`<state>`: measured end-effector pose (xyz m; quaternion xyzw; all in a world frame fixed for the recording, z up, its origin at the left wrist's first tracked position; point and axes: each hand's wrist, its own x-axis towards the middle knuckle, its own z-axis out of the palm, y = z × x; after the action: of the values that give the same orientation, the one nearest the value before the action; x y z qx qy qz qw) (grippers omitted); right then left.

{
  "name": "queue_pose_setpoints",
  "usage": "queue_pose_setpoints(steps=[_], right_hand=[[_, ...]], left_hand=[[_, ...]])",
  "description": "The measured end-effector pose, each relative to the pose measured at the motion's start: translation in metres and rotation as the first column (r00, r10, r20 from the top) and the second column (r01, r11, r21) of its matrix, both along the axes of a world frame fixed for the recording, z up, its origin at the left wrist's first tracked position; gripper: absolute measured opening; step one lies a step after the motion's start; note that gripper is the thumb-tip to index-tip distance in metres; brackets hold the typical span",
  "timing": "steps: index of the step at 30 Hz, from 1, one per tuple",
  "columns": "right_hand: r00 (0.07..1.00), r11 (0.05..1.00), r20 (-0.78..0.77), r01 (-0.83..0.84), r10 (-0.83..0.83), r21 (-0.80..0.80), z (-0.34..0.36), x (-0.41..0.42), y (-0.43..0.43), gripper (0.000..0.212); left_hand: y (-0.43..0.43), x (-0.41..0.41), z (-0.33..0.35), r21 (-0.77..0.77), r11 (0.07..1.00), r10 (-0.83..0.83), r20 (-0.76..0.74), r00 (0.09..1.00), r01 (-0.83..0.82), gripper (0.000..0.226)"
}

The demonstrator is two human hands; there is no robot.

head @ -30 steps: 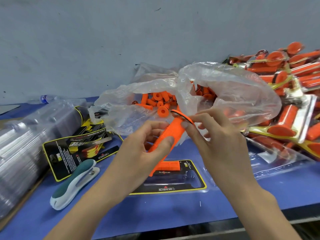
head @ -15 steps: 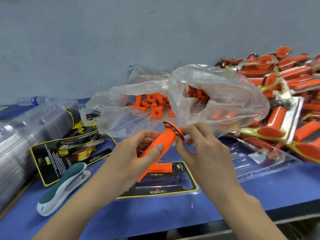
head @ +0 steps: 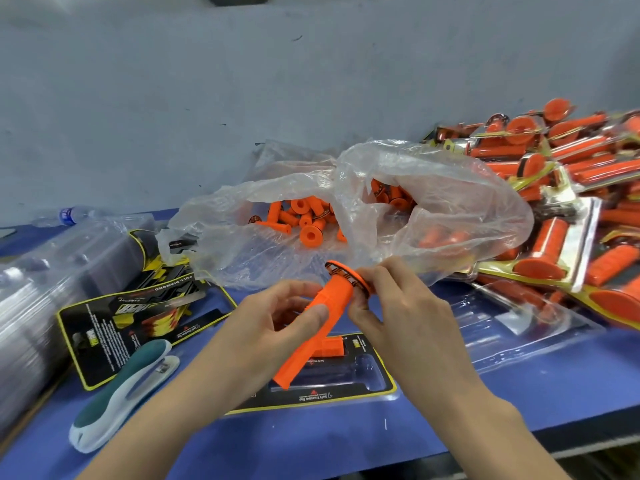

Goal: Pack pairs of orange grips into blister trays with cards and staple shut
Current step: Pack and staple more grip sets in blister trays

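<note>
An orange grip [head: 337,293] is gripped by the left hand [head: 263,341]; its flanged end, toward one o'clock, is pinched by the right hand [head: 408,323].

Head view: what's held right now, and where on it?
One orange grip: the left hand grips its middle, thumb across the top; the right hand pinches the flanged end with its fingers.

A blue tabletop [head: 311,445] runs back to a pale grey-blue wall [head: 242,98] that is scuffed with a few small dark marks. At the far edge, near the left corner, a clear water bottle [head: 69,215] with a blue label lies on its side. A crumpled clear plastic bag [head: 450,202] sits mid-tabletop toward the far edge, its mouth gaping toward the near left.
</note>
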<state>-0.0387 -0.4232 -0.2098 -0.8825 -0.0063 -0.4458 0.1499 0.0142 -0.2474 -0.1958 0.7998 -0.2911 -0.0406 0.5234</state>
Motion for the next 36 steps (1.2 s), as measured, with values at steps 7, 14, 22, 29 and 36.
queue_pose_setpoints(steps=[7,14,22,29,36], right_hand=[[0.908,0.99,-0.395,-0.129,0.14,0.054,-0.001,0.0,-0.028,0.039],[0.87,0.994,-0.492,-0.043,-0.015,-0.105,-0.022,0.004,-0.036,0.04],[0.843,0.983,-0.538,-0.092,-0.01,-0.161,-0.049,0.015,-0.038,0.052],[0.829,0.979,-0.559,-0.115,0.0,-0.17,-0.058,0.017,-0.041,0.052],[0.83,0.974,-0.557,-0.14,0.016,-0.181,-0.06,0.013,-0.035,0.042]], left_hand=[[0.016,0.01,-0.003,0.208,0.977,0.002,0.226,0.974,-0.05,0.021],[0.008,0.008,-0.024,0.545,0.838,-0.221,0.361,0.906,-0.013,0.027],[-0.002,0.002,-0.035,0.616,0.787,-0.282,0.405,0.87,-0.032,0.033],[-0.003,0.004,-0.038,0.609,0.792,-0.292,0.427,0.856,-0.034,0.033],[-0.004,0.004,-0.045,0.604,0.796,-0.334,0.402,0.852,0.027,0.03]])
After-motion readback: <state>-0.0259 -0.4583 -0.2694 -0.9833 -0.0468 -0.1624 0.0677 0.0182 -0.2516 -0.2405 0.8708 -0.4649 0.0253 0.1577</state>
